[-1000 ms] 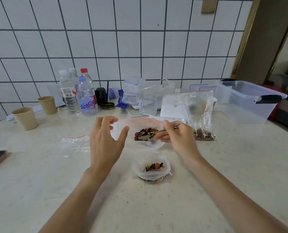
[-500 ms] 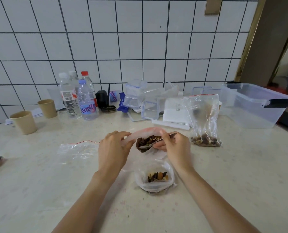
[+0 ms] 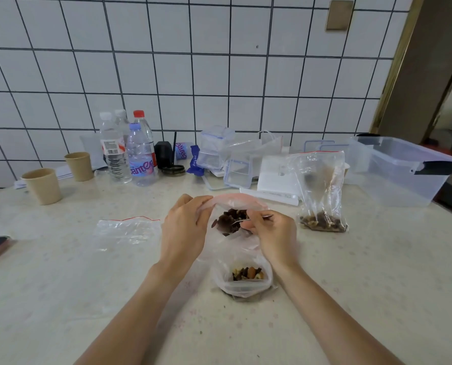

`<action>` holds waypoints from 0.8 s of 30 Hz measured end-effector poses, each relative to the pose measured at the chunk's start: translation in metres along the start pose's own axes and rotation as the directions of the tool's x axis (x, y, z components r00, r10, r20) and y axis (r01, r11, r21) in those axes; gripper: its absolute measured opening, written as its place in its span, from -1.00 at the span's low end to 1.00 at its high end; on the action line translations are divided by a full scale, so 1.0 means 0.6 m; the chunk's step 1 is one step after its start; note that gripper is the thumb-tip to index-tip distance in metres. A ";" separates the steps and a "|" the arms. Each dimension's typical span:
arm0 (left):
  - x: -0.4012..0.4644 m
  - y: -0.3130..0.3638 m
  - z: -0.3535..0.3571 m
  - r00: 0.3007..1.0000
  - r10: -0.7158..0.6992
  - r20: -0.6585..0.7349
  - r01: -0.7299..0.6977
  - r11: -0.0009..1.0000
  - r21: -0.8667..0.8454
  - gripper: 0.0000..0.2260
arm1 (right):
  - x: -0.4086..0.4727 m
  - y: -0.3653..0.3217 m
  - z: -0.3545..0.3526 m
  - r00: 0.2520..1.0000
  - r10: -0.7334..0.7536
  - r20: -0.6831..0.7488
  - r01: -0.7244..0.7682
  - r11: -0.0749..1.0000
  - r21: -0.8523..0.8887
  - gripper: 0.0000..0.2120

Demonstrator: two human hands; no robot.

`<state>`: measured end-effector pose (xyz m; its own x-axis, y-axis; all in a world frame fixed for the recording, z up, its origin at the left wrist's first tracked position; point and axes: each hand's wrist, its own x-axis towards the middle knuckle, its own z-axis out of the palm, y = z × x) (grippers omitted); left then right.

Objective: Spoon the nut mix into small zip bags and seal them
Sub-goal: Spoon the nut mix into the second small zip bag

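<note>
Purple lettering on the nearest clear plastic water bottle (image 3: 140, 160) is partly cut off and unreadable; four bottles stand there, with two tan paper cups (image 3: 43, 186). Your left hand (image 3: 184, 230) pinches the rim of the clear zip bag (image 3: 239, 202); your right hand (image 3: 272, 233) grips the metal spoon (image 3: 242, 220) over the nut mix (image 3: 230, 219). Its bowl is hard to make out

Spoon (image 3: 242, 220) heaped with nut mix (image 3: 230, 218) at open zip bag (image 3: 239, 204) mouth, above bowl (image 3: 242, 279).
</note>
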<state>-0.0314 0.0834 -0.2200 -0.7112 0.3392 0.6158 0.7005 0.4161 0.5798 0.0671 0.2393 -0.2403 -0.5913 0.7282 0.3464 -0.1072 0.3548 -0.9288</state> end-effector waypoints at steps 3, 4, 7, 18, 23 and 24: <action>0.003 -0.003 0.000 1.000 -0.021 -0.022 0.021 1.000 -0.007 -0.75 | 0.000 0.000 -0.003 0.999 0.046 -0.005 -0.046 0.997 0.056 -0.80; 0.003 -0.004 0.000 0.999 -0.028 -0.027 0.028 1.000 -0.012 -0.75 | 0.000 0.000 -0.003 0.999 0.052 -0.003 -0.051 0.996 0.074 -0.81; 0.004 -0.007 0.000 0.999 -0.025 -0.041 0.024 0.999 -0.023 -0.74 | 0.002 0.001 -0.004 0.998 0.067 0.002 -0.067 0.992 0.105 -0.83; 0.000 -0.007 0.009 0.997 0.072 -0.023 -0.074 0.992 -0.105 -0.74 | 0.006 -0.009 -0.010 0.962 0.260 0.081 -0.272 0.936 0.223 -0.80; 0.002 -0.011 0.009 0.998 0.036 -0.042 -0.040 0.995 -0.094 -0.74 | -0.002 -0.016 -0.024 0.940 0.321 0.119 -0.342 0.888 0.306 -0.79; 0.003 -0.012 0.009 0.999 0.023 -0.045 -0.028 0.995 -0.096 -0.73 | -0.002 -0.017 -0.029 0.936 0.330 0.125 -0.353 0.883 0.311 -0.80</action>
<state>-0.0379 0.0854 -0.2258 -0.6913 0.3101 0.6527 0.7223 0.3239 0.6111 0.0829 0.2446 -0.2288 -0.6888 0.7249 0.0011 -0.1343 -0.1261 -0.9829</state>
